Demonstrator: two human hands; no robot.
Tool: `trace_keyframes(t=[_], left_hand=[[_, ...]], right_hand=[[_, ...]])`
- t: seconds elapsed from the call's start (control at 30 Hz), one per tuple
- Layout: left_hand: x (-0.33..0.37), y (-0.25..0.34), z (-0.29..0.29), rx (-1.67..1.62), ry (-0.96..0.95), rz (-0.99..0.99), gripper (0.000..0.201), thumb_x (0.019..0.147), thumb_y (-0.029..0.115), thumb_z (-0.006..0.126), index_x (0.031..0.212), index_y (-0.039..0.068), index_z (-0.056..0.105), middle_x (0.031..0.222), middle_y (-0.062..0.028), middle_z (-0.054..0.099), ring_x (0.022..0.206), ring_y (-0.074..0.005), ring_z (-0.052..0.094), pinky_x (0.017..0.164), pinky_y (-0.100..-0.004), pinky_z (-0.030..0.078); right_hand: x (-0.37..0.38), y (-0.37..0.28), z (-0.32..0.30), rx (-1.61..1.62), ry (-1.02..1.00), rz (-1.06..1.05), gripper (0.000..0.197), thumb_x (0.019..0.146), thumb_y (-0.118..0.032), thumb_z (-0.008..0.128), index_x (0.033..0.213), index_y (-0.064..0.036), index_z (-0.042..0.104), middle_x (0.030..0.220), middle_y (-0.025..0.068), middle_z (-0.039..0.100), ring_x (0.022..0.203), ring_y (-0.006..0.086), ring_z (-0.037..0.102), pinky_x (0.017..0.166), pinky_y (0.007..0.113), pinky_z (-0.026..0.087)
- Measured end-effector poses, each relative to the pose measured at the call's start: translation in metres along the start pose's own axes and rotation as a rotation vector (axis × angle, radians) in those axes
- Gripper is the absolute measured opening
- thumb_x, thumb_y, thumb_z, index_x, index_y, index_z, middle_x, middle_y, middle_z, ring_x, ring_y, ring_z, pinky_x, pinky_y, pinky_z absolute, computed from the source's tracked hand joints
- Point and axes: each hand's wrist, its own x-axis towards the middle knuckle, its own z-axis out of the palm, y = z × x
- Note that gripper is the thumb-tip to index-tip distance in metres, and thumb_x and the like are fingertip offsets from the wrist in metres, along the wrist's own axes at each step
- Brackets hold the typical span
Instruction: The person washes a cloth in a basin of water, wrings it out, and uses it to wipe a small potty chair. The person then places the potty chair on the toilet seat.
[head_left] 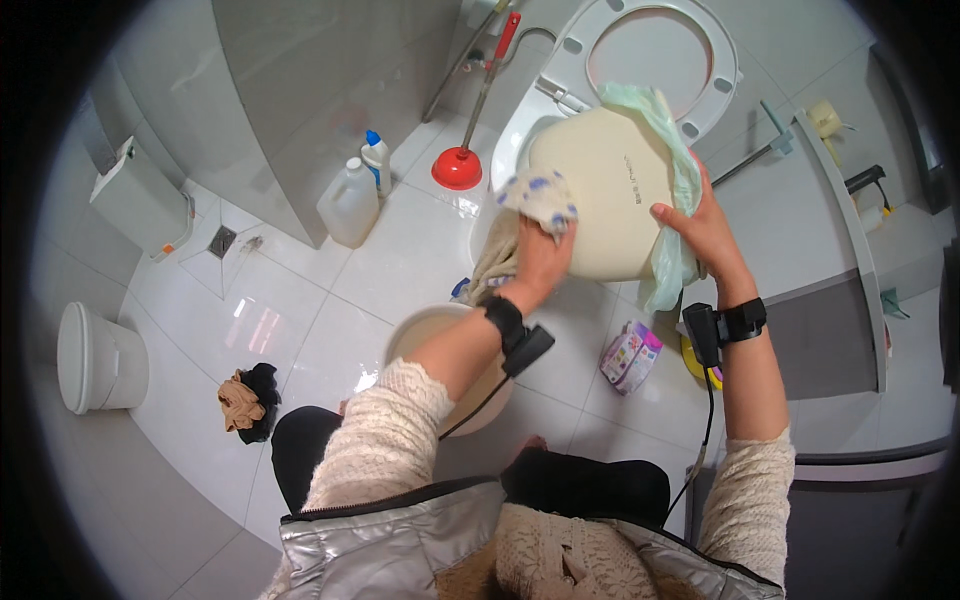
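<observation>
The cream bin [600, 200] is held tilted in mid-air, in front of the toilet seat [724, 75], which is raised. Its rim is draped with a pale green bag [685, 190]. The bin's edge is gripped by the right hand [705, 225], with the thumb laid on the outer wall; the other fingers are hidden. The spotted cloth [540, 198] is bunched in the clenched fingers of the left hand [545, 255]; whether it is pressed against the wall cannot be told.

The bin is judged liable to twist or drop if pushed by the cloth, being gripped at one edge only. The loose bag could be torn or dislodged by a shifting grip. The left wrist cable [478, 415] is slung over the basin [490, 400] and could be wetted if the arm were lowered. A foot could be lost on the glossy floor [320, 345].
</observation>
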Motion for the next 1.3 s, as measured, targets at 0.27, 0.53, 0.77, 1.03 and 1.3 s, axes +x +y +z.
trace_keyframes(t=[0.27,0.53,0.77,1.03,1.3], left_hand=[[0.022,0.058,0.012,0.166,-0.047,0.391,0.038,0.079,0.025,0.061,0.114,0.011,0.056,0.126,-0.0152,0.047,0.123,-0.0367,0.034,0.107,-0.0512,0.015],[0.107,0.039,0.015,0.211,0.04,0.382,0.038,0.083,0.03,0.058,0.112,0.005,0.056,0.115,-0.0164,0.053,0.117,-0.0347,0.041,0.102,-0.0467,0.024],[0.095,-0.006,-0.005,0.109,0.152,-0.284,0.05,0.088,0.037,0.049,0.114,-0.006,0.052,0.12,-0.0257,0.051,0.115,-0.0392,0.043,0.1,-0.0431,0.029],[0.085,0.035,0.001,0.19,0.149,0.0,0.047,0.084,0.033,0.056,0.118,0.0,0.052,0.123,-0.0202,0.05,0.12,-0.0352,0.041,0.104,-0.0457,0.025],[0.084,0.052,0.044,0.305,-0.077,0.363,0.04,0.079,0.03,0.06,0.113,0.01,0.057,0.119,-0.0112,0.053,0.119,-0.0303,0.039,0.101,-0.0502,0.022]], right_hand=[[-0.002,-0.012,0.011,-0.232,-0.044,-0.198,0.083,0.071,-0.016,0.071,0.141,-0.0137,0.027,0.14,0.0135,0.036,0.133,0.0319,0.029,0.108,0.039,0.027],[0.008,-0.012,0.014,-0.233,-0.035,-0.186,0.082,0.07,-0.017,0.071,0.14,-0.0133,0.029,0.141,0.0158,0.034,0.133,0.0347,0.027,0.108,0.041,0.026],[0.008,-0.011,0.011,-0.182,-0.039,-0.123,0.081,0.07,-0.019,0.07,0.14,-0.0125,0.029,0.14,0.0181,0.034,0.132,0.0356,0.027,0.108,0.042,0.025],[0.008,-0.01,0.015,-0.219,-0.018,-0.17,0.08,0.07,-0.018,0.069,0.14,-0.0118,0.03,0.139,0.0184,0.035,0.133,0.0355,0.027,0.108,0.042,0.025],[-0.001,0.012,0.001,0.034,0.009,-0.035,0.08,0.074,-0.018,0.07,0.141,-0.009,0.027,0.136,0.0127,0.04,0.126,0.023,0.039,0.104,0.034,0.031]])
